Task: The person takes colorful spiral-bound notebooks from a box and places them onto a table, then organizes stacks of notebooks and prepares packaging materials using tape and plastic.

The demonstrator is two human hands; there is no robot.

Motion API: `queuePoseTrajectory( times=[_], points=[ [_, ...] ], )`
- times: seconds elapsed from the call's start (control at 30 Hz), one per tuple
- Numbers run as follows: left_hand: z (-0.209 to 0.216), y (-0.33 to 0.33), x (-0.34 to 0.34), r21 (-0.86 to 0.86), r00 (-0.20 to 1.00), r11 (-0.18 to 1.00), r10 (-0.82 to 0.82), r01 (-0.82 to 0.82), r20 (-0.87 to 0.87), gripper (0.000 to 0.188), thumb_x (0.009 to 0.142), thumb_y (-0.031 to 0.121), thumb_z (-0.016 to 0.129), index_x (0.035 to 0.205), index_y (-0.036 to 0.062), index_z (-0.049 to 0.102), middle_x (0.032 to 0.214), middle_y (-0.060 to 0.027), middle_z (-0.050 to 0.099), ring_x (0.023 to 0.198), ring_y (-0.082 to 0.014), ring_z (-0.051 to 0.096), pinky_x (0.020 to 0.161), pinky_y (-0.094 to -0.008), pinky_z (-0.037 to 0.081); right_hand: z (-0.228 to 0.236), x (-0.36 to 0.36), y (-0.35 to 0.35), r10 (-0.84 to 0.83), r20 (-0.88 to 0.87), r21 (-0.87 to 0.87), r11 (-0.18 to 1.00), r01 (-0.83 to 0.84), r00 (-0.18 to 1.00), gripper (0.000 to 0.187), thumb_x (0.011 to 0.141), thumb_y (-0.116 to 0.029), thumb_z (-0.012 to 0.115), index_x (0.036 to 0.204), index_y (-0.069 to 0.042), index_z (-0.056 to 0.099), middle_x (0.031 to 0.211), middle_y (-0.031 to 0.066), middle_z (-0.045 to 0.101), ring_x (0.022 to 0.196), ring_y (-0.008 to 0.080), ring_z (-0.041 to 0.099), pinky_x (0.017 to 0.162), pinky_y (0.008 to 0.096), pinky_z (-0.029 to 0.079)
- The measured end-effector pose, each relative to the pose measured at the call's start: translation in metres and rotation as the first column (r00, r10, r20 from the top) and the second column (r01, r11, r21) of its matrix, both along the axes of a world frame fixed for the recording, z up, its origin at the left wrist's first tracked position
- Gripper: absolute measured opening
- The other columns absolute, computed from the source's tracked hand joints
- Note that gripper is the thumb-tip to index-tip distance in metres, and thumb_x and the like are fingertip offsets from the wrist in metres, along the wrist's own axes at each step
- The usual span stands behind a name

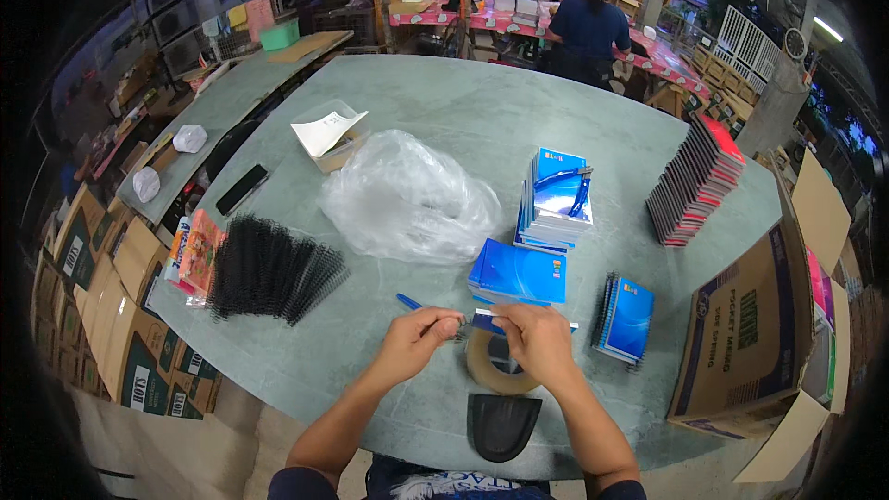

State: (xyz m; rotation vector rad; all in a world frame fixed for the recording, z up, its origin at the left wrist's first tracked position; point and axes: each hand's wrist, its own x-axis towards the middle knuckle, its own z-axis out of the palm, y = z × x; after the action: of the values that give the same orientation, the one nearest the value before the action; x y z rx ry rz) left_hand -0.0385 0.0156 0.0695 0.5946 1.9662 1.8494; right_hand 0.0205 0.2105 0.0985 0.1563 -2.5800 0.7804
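My right hand point(539, 341) holds a small blue notebook point(484, 321) nearly edge-on in front of me. Close to its left end, the fingertips of my left hand point(415, 343) are pinched together on a thin dark spiral wire point(460, 333), mostly hidden by the fingers. Below the notebook lies a roll of tape point(478, 363), partly covered by my right hand. A blue pen point(407, 301) rests just beyond my left hand. Loose blue notebooks point(519, 273) are piled past my hands, and spiral-bound blue notebooks point(628, 319) stand to the right.
Black spiral wires point(264, 268) lie left, near a phone point(243, 189). A clear plastic bag point(407, 199) fills the middle. Blue-handled pliers point(582, 187) top a taller notebook stack. Red notebooks point(694, 181) and a carton point(750, 333) stand right; a black pad point(503, 426) lies near.
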Motion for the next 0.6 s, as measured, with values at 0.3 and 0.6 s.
queuePoseTrajectory(
  times=[0.3,0.6],
  points=[
    [0.005,0.017,0.008,-0.106,0.951,0.979,0.141,-0.176,-0.277,0.017,0.088,0.017,0.060,0.094,0.0018,0.064,0.079,-0.0094,0.061,0.065,-0.0165,0.056,0.060,-0.0275,0.044,0.009,0.003,-0.001,0.036,0.097,-0.036,0.999,-0.032,0.995,0.015,0.075,-0.007,0.062,0.090,-0.009,0.066,0.076,0.0071,0.065,0.070,0.0261,0.063,0.059,0.0387,0.046],
    [0.019,0.020,0.007,-0.152,0.751,0.955,0.095,-0.253,-0.653,0.021,0.083,0.015,0.061,0.102,0.0049,0.061,0.089,-0.0118,0.054,0.080,-0.0309,0.056,0.068,-0.0358,0.047,0.006,0.005,-0.006,0.063,0.041,0.074,0.995,-0.066,0.997,0.016,0.074,-0.006,0.061,0.089,-0.010,0.065,0.077,0.0069,0.064,0.074,0.0248,0.062,0.065,0.0372,0.045]
  ],
)
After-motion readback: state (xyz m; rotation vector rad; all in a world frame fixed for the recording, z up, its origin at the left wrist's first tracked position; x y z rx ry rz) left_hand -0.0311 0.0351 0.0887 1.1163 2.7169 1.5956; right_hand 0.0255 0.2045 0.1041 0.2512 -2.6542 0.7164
